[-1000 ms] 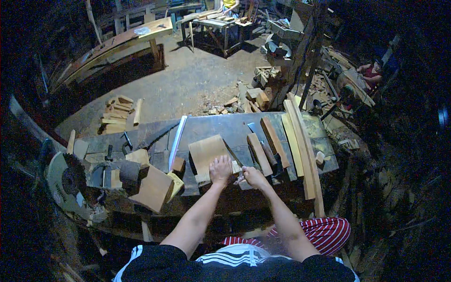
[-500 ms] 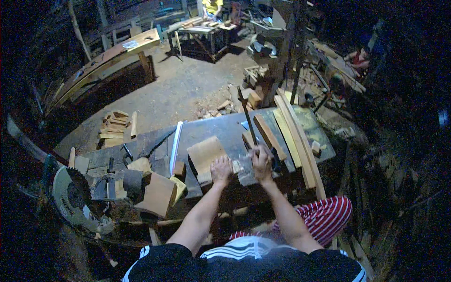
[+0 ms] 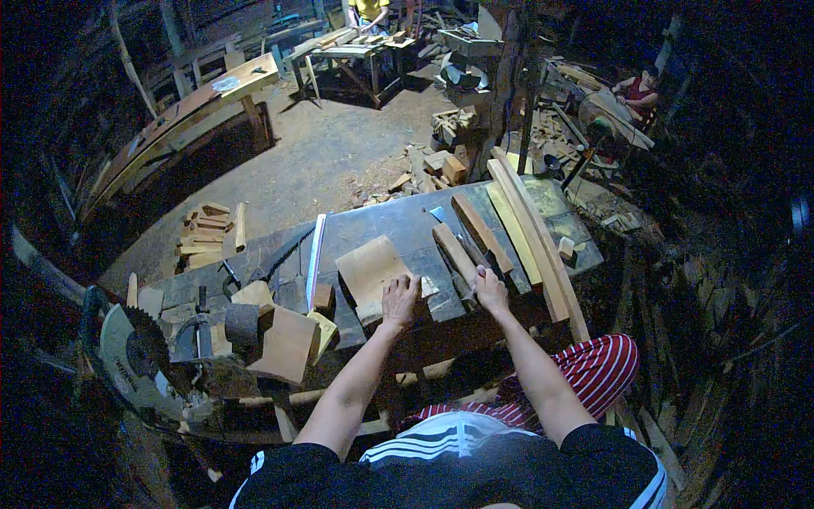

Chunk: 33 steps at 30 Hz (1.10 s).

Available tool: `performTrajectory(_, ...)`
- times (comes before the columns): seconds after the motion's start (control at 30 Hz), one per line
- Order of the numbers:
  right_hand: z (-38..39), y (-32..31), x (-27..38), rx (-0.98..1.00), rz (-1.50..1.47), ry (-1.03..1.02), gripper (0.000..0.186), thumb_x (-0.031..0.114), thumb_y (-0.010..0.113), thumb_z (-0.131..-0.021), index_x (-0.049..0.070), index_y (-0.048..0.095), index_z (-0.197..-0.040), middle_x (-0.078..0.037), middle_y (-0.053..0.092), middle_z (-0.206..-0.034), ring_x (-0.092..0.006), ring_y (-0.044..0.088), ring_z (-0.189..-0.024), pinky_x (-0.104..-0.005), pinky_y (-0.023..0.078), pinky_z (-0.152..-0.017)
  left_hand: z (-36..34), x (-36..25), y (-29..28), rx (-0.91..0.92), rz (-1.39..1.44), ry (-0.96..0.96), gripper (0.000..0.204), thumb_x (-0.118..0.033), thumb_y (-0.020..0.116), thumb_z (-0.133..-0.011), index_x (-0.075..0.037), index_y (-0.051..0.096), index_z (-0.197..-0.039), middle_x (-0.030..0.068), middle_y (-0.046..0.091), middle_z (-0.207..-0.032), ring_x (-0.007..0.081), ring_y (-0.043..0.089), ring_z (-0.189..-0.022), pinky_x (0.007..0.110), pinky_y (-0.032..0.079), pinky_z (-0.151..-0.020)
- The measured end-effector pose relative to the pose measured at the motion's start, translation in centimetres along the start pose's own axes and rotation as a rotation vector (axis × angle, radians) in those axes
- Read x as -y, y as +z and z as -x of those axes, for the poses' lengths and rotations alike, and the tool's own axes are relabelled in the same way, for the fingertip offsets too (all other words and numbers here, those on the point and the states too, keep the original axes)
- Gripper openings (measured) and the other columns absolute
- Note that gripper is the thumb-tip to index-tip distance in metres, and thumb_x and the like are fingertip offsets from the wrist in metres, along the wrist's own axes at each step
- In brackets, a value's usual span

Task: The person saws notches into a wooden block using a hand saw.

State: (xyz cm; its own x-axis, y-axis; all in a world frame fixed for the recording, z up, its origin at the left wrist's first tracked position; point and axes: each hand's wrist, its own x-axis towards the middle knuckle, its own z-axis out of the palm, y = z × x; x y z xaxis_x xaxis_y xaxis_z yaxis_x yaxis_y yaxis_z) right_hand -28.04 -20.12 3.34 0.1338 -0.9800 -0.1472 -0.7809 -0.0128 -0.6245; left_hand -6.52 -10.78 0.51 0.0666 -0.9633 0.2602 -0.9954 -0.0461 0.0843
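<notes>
A wooden board [image 3: 366, 267] lies on the workbench [image 3: 386, 217], the left hand [image 3: 400, 299] at its near right corner, between a straight bar [image 3: 315, 263] leftward and wooden strips [image 3: 543, 254] rightward. A circular saw [image 3: 123, 339] is at the bench's left end; offcuts [image 3: 203, 231] lie on the floor [image 3: 314, 144] behind.

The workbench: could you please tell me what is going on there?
The person's left hand lies on a board on the bench. The right hand is at the near end of a bar; what it grips is unclear. A circular saw is at the far left. Beyond the bench are a person in yellow and another in red.
</notes>
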Motion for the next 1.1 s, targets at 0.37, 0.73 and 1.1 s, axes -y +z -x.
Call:
performTrajectory(0.37, 0.7, 3.0, 2.7, -0.114, -0.146, -0.411, 0.041, 0.042, 0.044, -0.092, 0.006, 0.063, -0.092, -0.012, 0.062, -0.078, -0.0279, 0.06, -0.077, -0.0403, 0.047, -0.071, -1.2, -0.4, -3.9, 0.165, 0.52, 0.036, 0.05, -0.024, 0.065, -0.076, -0.009, 0.046, -0.119, 0.0164, 0.051, -0.103, 0.0339, 0.051, -0.096, 0.043, 0.043, -0.082)
performTrajectory(0.73, 3.6, 1.3, 6.6, 0.343, -0.362, -0.233, 0.06, 0.059, 0.04, -0.089, 0.006, 0.059, -0.068, -0.001, 0.049, -0.053, -0.0112, 0.046, -0.046, -0.0285, 0.035, -0.045, 0.5, -1.7, -6.6, 0.008, 0.345, 0.083, 0.051, -0.015, 0.063, -0.074, -0.011, 0.046, -0.121, 0.0107, 0.051, -0.1, 0.0288, 0.052, -0.097, 0.039, 0.049, -0.076)
performTrajectory(1.1, 3.6, 4.2, 6.4, 0.159, -0.499, -0.258, 0.057, 0.048, 0.037, -0.091, -0.004, 0.06, -0.084, -0.015, 0.06, -0.068, -0.0245, 0.056, -0.068, -0.0395, 0.042, -0.064, 3.0, -0.3, -9.0, 0.137, 0.165, -0.028, 0.066, -0.017, 0.071, -0.065, -0.016, 0.045, -0.126, 0.0085, 0.054, -0.099, 0.0281, 0.058, -0.092, 0.04, 0.049, -0.07)
